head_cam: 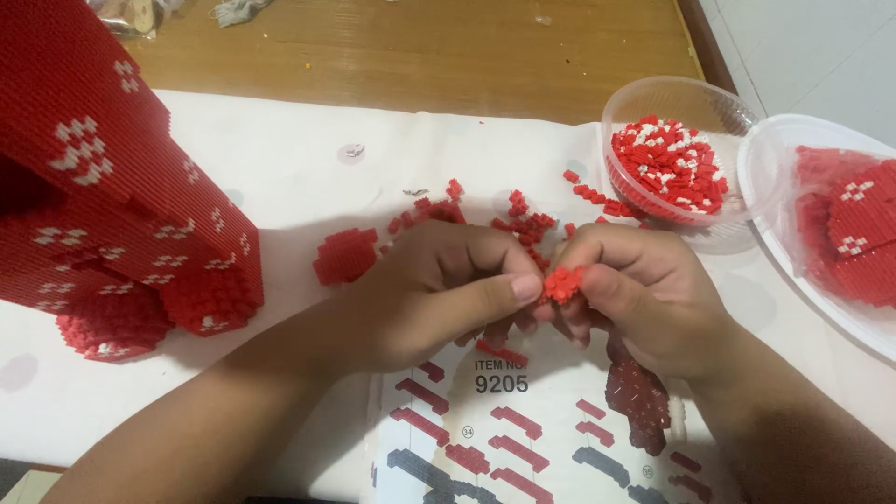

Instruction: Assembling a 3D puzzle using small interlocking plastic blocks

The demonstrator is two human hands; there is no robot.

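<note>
My left hand (pixel 439 289) and my right hand (pixel 635 289) meet at the middle of the view, over a white cloth (pixel 280 159). Both pinch a small cluster of tiny red bricks (pixel 563 282) between thumbs and fingertips. Under the hands lies a printed instruction sheet (pixel 523 439) with red and grey brick diagrams. Loose red bricks (pixel 523 219) are scattered just beyond my fingers, and a small flat red built piece (pixel 343 255) lies to the left of my left hand.
A large red brick model with white flower patterns (pixel 103 177) stands at the left. A clear round tub of red and white bricks (pixel 670 163) sits at the back right. Beside it, a clear lid (pixel 821 224) holds red built pieces. Bare wooden tabletop (pixel 420 47) lies beyond the cloth.
</note>
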